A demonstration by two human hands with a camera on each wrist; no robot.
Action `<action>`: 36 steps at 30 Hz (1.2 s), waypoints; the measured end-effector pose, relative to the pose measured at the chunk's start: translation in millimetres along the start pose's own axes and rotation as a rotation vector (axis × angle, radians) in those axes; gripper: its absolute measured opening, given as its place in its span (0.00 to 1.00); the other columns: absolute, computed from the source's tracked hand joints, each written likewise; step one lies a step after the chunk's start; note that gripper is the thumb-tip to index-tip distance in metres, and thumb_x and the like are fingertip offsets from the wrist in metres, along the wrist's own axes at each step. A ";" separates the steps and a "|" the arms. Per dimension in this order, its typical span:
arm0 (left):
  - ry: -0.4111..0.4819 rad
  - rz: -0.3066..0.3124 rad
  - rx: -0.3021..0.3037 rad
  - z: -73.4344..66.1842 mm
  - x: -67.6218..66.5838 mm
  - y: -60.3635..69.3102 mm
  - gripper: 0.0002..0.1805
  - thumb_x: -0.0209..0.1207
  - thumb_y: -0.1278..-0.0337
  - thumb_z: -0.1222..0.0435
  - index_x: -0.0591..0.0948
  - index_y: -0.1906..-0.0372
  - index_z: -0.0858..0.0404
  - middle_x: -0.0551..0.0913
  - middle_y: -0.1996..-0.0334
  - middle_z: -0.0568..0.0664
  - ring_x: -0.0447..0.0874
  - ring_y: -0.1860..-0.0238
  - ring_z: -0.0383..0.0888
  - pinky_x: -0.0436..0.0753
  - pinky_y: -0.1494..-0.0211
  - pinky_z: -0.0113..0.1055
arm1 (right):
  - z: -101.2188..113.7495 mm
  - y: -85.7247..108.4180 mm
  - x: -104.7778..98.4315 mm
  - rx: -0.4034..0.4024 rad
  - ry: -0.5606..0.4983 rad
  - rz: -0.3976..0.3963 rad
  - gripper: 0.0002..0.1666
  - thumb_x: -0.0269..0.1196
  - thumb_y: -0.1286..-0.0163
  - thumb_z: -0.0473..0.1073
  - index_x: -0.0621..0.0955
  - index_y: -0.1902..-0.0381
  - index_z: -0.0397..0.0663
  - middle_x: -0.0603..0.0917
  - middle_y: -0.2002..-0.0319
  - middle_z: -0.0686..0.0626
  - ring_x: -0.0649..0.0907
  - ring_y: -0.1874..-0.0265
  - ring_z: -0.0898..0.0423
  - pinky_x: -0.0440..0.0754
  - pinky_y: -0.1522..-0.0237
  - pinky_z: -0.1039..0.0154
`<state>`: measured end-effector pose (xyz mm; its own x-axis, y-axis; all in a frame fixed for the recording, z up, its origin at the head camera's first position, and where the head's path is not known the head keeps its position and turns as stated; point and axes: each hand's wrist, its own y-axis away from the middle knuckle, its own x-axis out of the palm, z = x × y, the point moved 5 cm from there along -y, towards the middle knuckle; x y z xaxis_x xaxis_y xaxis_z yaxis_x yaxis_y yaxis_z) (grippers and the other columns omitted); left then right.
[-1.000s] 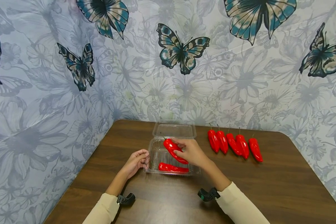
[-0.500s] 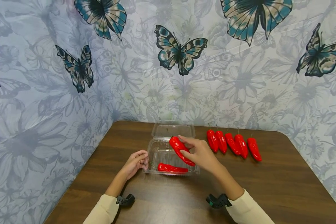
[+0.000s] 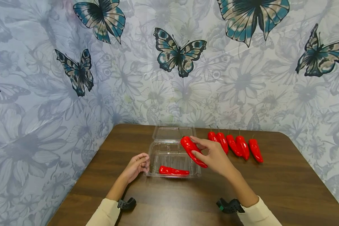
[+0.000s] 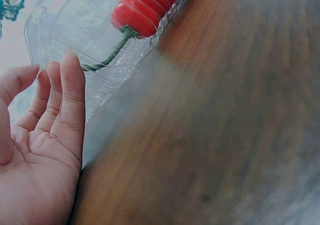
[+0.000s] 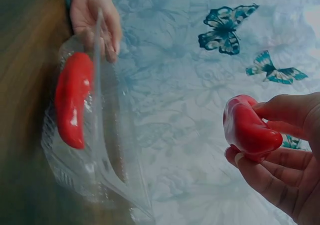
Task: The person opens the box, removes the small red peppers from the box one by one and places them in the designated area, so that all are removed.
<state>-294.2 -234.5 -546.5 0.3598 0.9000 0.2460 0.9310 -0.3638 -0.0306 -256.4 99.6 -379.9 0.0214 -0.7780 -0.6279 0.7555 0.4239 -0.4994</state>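
A clear plastic clamshell container [image 3: 169,153] lies on the table with its lid folded back. My left hand [image 3: 136,167] pinches its left rim between thumb and fingers, seen close in the left wrist view. Inside, along the near wall, lies one red pepper [image 3: 173,170], its green stem [image 4: 112,52] pointing toward my left hand. Above the container's right side, my right hand [image 3: 214,156] holds a second red pepper [image 3: 192,151] between thumb and fingers, tilted, stem end up and to the left. In the right wrist view this held pepper [image 5: 247,127] is clear of the container.
Several more red peppers [image 3: 242,147] lie in a row on the brown table [image 3: 271,188], right of the container. The open lid [image 3: 173,131] reaches toward the wall, which is covered by a butterfly-patterned sheet [image 3: 243,84].
My right hand has moved to the right with its pepper, from over the container's middle to its right side. The left hand stays at the rim, and the other pepper in the container has not moved.
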 end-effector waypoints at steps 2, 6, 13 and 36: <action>0.004 -0.006 -0.002 0.4 -0.1 -0.1 0.06 0.47 0.21 0.68 0.75 0.57 0.64 0.78 0.74 0.48 0.82 0.76 0.42 0.85 0.72 0.32 | -2.1 0.1 -5.5 -0.002 0.001 -0.008 0.33 0.74 0.37 0.38 0.80 0.34 0.50 0.87 0.46 0.49 0.87 0.64 0.57 0.87 0.63 0.58; 0.003 -0.007 -0.004 -0.5 -0.2 0.7 0.07 0.47 0.21 0.68 0.74 0.55 0.68 0.78 0.74 0.49 0.82 0.75 0.43 0.85 0.71 0.32 | -6.5 0.2 -16.9 0.001 -0.005 -0.040 0.30 0.75 0.38 0.38 0.82 0.37 0.54 0.88 0.49 0.53 0.81 0.70 0.59 0.81 0.74 0.65; 0.002 -0.007 0.007 -2.2 -0.2 1.5 0.10 0.47 0.21 0.68 0.71 0.53 0.74 0.78 0.73 0.49 0.82 0.75 0.43 0.85 0.71 0.32 | -13.8 0.0 -30.7 0.019 -0.002 -0.075 0.27 0.74 0.37 0.40 0.84 0.39 0.55 0.87 0.46 0.57 0.85 0.53 0.54 0.82 0.70 0.65; 0.022 0.020 0.002 -1.5 0.3 1.0 0.07 0.47 0.21 0.69 0.74 0.55 0.68 0.79 0.74 0.49 0.83 0.75 0.43 0.85 0.71 0.32 | -56.9 11.3 -78.8 0.158 0.109 -0.213 0.23 0.73 0.35 0.41 0.85 0.41 0.55 0.87 0.47 0.48 0.86 0.60 0.55 0.83 0.64 0.70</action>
<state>-293.3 -235.0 -545.1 0.3770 0.8871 0.2665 0.9237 -0.3811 -0.0381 -286.7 192.1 -370.0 -0.2123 -0.7838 -0.5836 0.8286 0.1722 -0.5327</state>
